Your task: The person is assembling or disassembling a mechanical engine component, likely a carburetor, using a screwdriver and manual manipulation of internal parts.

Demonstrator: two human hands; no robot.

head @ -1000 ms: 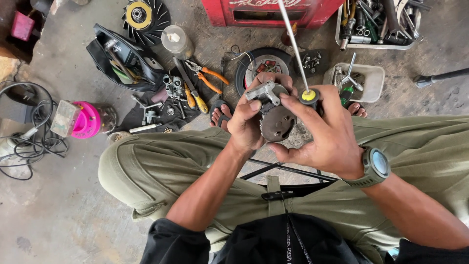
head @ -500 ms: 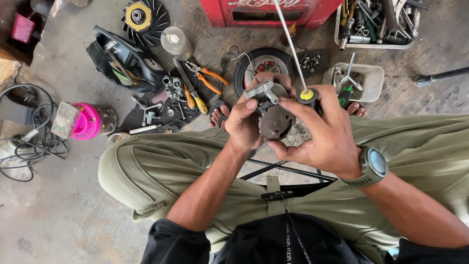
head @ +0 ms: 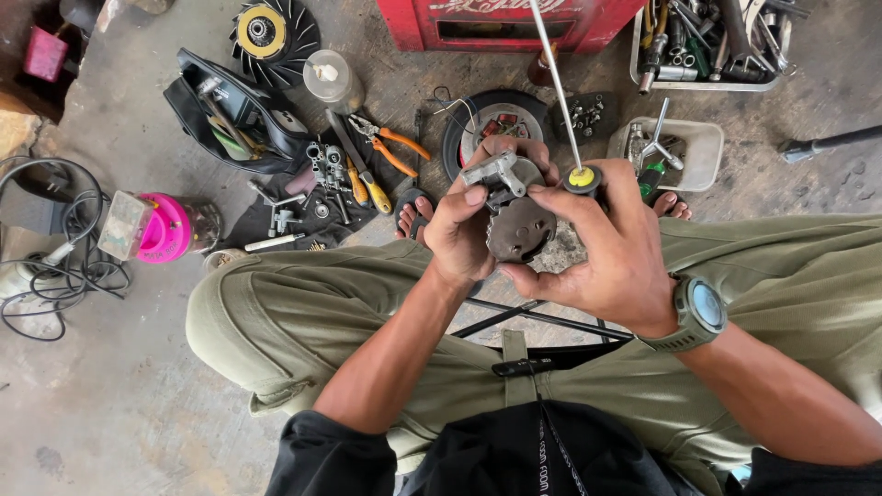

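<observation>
Left hand (head: 464, 234) closed in a firm grip around a grey metal engine part (head: 514, 220), thumb pressed over its top edge, fingers wrapped behind. Held up between the knees, well above the floor, flat face turned toward the eyes, probably so the face stays steady and readable under the tool. Right hand (head: 611, 253) closed too, cupping the part's lower right side while pinching the yellow-capped handle (head: 581, 176) of a long screwdriver (head: 554, 87), shaft slanting up and away toward a red box (head: 514, 23). Tip hidden behind the fingers, so cannot tell where it bites. Wrist carrying a green watch (head: 700, 310).

Seated low on a stool with black legs (head: 533, 317), olive trousers (head: 303, 312) spread wide, bare toes (head: 413, 204) showing near the part. Beneath the hands, a black round cover (head: 464, 124) with red inside. Further left on the concrete floor (head: 129, 395): orange-handled pliers (head: 400, 147), small metal fittings on a dark cloth (head: 312, 197), an open black tool bag (head: 234, 110), a black finned wheel with yellow centre (head: 271, 32), a pink jar (head: 165, 228), coiled cables (head: 55, 266). To the right, a white tub (head: 703, 152) of bits and a grey tray (head: 707, 41) of tools, all within arm's reach
</observation>
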